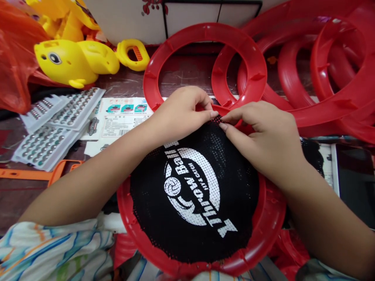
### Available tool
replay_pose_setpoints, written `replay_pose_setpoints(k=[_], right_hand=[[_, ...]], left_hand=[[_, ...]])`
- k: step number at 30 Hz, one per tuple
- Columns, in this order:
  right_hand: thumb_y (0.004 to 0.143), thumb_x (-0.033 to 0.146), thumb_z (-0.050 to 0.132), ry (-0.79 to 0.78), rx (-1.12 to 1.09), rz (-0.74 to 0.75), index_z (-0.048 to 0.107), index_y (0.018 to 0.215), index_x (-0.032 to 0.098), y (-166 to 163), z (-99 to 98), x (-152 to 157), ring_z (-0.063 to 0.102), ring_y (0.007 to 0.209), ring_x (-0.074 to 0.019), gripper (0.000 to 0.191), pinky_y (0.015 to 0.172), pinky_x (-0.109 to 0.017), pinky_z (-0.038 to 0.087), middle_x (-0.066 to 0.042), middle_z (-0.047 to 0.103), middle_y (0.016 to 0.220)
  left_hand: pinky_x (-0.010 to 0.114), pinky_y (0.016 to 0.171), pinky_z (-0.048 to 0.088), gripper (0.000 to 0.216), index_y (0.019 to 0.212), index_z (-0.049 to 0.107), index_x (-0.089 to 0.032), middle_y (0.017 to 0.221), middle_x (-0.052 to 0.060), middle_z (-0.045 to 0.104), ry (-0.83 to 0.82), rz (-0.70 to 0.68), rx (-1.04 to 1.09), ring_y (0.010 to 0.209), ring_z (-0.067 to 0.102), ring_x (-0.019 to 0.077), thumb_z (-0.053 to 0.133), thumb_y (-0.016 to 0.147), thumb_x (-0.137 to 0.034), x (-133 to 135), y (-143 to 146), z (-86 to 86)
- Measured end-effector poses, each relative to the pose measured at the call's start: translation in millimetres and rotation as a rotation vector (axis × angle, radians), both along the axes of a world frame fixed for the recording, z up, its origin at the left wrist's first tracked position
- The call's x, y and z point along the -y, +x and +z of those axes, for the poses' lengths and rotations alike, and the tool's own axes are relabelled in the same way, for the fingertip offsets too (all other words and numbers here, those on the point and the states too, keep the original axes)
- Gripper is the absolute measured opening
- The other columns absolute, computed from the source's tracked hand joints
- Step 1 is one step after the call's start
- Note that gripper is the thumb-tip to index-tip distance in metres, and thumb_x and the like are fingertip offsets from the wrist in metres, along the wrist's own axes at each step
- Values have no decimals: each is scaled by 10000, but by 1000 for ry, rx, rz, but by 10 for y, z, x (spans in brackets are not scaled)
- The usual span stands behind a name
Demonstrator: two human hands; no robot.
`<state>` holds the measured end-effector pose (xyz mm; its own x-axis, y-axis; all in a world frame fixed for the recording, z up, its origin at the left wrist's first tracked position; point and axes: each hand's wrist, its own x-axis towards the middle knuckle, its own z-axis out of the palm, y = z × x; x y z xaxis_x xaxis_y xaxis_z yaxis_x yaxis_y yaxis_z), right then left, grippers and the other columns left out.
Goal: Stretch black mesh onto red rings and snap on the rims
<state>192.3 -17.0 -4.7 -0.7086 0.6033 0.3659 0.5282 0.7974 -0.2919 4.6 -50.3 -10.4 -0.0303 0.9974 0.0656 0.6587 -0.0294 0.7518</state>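
A round black mesh net (234,187) printed with white "Throw Ball" lettering lies across a red plastic ring (271,222) in front of me. At the far edge, my left hand (187,107) pinches the net's rim between thumb and fingers. Just to the right, my right hand (260,132) pinches the same edge, its thumb and forefinger close to the left thumb. The near side of the net reaches the ring's inner rim. The fingertips partly hide the bit of edge between them.
Several loose red rings (205,33) crowd the back and right. A yellow toy duck (73,62) lies back left near an orange plastic bag (14,58). Trays of small metal balls (43,144) and printed card (120,125) sit at left; a dark flat panel (356,183) lies right.
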Motion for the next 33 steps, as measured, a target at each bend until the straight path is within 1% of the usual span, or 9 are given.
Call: replay_pose_setpoints(k=[5,13,17,20,23,25,27,29,33], right_hand=[[898,219,637,-25,48,-38,715,908,182,-9,7,-12,636,790,-206,86,696,-342,435,-53,690,798],[886,209,608,-65,40,-32,705,989,193,-50,-32,-17,624,802,-202,143,718,-339,442,-46,689,848],[862,186,614,-20,59,-75,684,1049,177,11,57,-11,632,847,-203,200,733,-328,440,-56,698,924],[890,310,636,49,106,-122,699,888,195,146,243,63,606,708,-180,131,653,-314,395,-33,673,763],[916,464,598,28,345,-83,668,657,213,241,416,200,456,488,-140,367,538,-307,264,-10,575,549],[918,511,570,-11,555,-69,659,617,209,232,458,292,381,433,-131,436,512,-304,189,-22,564,520],[907,535,569,-58,685,-92,669,637,200,177,438,351,425,439,-146,441,501,-298,174,-48,611,559],[902,523,572,-81,723,-132,667,644,188,113,387,366,517,478,-176,434,490,-293,181,-76,653,602],[900,374,580,-2,624,-189,652,671,173,50,313,303,582,534,-186,313,492,-293,203,-79,669,638]], left_hand=[[352,830,470,134,678,598,-163,913,52,711,-28,-8,-23,920,650,204,606,810,-187,5,-14,24],[362,874,460,123,661,586,-173,920,59,686,24,-5,-134,969,629,219,588,784,-176,-18,11,-33],[356,831,452,123,774,638,-170,922,48,683,-54,-71,-168,913,622,211,589,819,-273,5,-98,54],[334,782,439,193,908,673,-193,924,24,685,-132,-186,-179,868,617,201,651,789,-344,30,-240,154],[320,757,429,179,898,669,-217,867,3,671,-161,-186,-187,836,612,193,681,753,-320,41,-325,183],[322,742,430,139,863,669,-227,807,-3,654,-142,-135,-190,798,607,192,687,749,-304,46,-328,156],[330,736,438,115,845,680,-236,778,-2,651,-94,-83,-203,766,606,194,701,746,-291,55,-310,120],[337,735,451,102,841,688,-241,764,2,656,-34,-38,-229,747,608,199,708,751,-284,73,-298,104],[333,737,474,114,829,688,-250,751,5,660,-15,-40,-270,771,625,214,720,750,-326,129,-318,159]])
